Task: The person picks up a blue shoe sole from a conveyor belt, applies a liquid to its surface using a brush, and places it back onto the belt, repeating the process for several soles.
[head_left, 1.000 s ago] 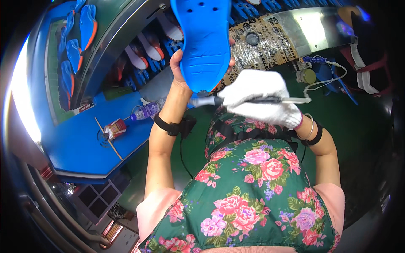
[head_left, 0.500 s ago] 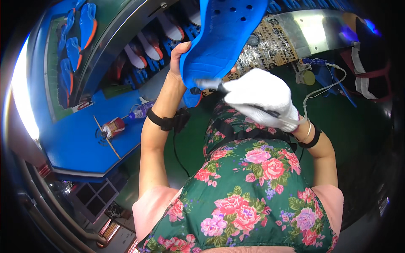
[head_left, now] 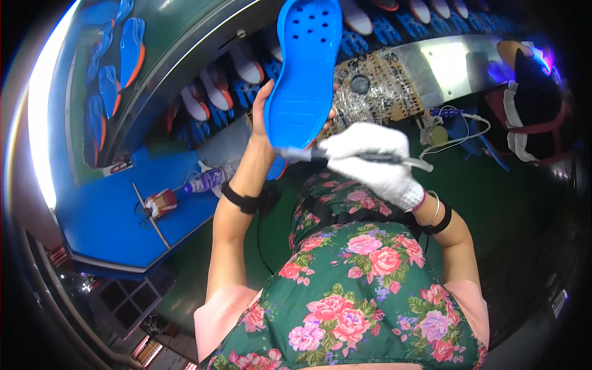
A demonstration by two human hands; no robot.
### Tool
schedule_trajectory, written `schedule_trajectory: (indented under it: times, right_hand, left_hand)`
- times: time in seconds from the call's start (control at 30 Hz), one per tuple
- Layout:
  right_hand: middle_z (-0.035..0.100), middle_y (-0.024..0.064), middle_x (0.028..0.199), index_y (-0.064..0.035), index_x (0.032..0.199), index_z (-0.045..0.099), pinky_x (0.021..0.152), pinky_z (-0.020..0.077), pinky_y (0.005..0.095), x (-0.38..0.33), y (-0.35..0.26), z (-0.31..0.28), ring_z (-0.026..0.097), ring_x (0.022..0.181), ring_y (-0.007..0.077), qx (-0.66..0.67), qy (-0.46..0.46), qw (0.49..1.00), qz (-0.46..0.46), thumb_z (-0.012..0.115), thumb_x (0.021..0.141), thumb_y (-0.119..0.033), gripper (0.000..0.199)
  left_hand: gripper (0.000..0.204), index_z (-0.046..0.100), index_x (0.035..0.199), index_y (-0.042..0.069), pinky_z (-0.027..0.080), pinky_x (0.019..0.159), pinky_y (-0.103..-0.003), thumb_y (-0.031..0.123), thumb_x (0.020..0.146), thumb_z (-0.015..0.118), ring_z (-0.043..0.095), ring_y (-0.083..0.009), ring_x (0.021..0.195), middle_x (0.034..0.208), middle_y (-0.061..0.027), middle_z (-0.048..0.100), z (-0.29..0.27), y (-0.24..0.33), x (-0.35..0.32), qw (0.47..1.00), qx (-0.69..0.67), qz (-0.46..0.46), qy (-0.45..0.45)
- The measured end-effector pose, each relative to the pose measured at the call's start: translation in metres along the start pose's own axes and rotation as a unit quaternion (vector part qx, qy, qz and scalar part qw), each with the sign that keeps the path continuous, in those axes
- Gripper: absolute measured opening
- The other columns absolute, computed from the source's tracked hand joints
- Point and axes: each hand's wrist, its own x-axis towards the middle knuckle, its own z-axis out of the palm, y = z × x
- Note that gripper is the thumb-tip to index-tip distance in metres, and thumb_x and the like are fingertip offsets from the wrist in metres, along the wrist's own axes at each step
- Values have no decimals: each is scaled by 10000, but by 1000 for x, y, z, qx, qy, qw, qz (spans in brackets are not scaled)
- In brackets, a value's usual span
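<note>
Running this remotely, I've got the left hand (head_left: pixel 261 117) gripping the blue sole (head_left: pixel 303 80), gloved right hand (head_left: pixel 370 158) closed round a slim tool (head_left: pixel 317 153), blurry tip by the sole's heel. Guessing heel-rim work; next stroke probably needs the sole steady.

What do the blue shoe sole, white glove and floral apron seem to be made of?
Blue shoe sole: probably moulded foam or rubber, satin, with soft sheen and holes. White glove: likely knitted cotton, matte, its surface fuzzy. Floral apron: perhaps coated synthetic fabric, slightly glossy along its creases.
</note>
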Motion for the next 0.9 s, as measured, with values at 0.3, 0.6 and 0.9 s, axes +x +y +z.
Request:
schedule_trajectory:
  times: [0.3, 0.6, 0.9]
  right_hand:
    - [755, 103, 991, -58, 1053, 762, 770, 577, 355, 97, -2, -77, 711, 890, 271, -379, 53, 874, -298, 783, 827, -47, 227]
    - [772, 126, 981, -55, 981, 789, 745, 586, 359, 14, -30, -14, 737, 839, 253, -74, -133, 986, -73, 823, 788, -6, 202]
    - [767, 114, 997, 36, 1051, 761, 717, 534, 243, 25, -5, -47, 687, 809, 125, 199, 118, 968, 94, 733, 862, 26, 191]
  left_hand:
    - [858, 333, 1582, 5, 523, 994, -634, 583, 967, 485, 614, -517, 1192, 1452, -258, 545, 9, -48, -2, 996, -84, 17, 8]
    - [1041, 245, 1625, 43, 504, 994, -650, 699, 898, 600, 581, -535, 1213, 1555, -270, 410, 3, -23, -22, 995, -36, 88, 36]
    - [1277, 181, 1615, 14, 566, 971, -595, 742, 752, 776, 508, -509, 1320, 1560, -312, 337, 81, 115, -28, 959, 104, 181, -194]
